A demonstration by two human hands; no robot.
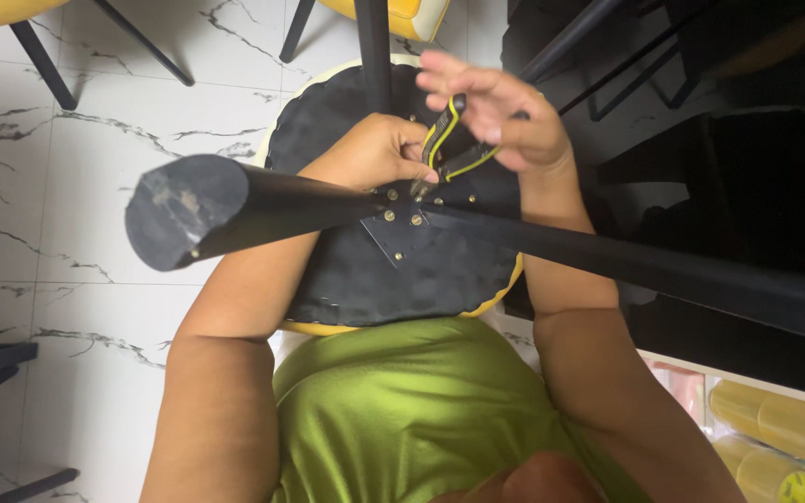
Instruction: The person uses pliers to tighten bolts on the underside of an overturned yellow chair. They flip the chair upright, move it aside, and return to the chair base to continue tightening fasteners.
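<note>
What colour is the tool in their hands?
The tool is black with yellow edging, seen in the head view.

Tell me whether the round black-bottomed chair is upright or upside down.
Upside down. The round black-bottomed chair shows its underside, with the black metal legs pointing up toward the camera from a screwed mounting plate.

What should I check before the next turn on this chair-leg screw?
1. Tool on the fastener: the black-and-yellow-handled tool points down at the screws on the bracket plate; exact seating cannot tell.
2. Right hand grip: wrapped over the handle, ok.
3. Left hand: rests on the upturned chair seat beside the tool tip, ok; its fingers sit close to the tip, not ok.
4. Black chair legs: still on the plate, ok.
5. Screw tightness: cannot tell.
</note>
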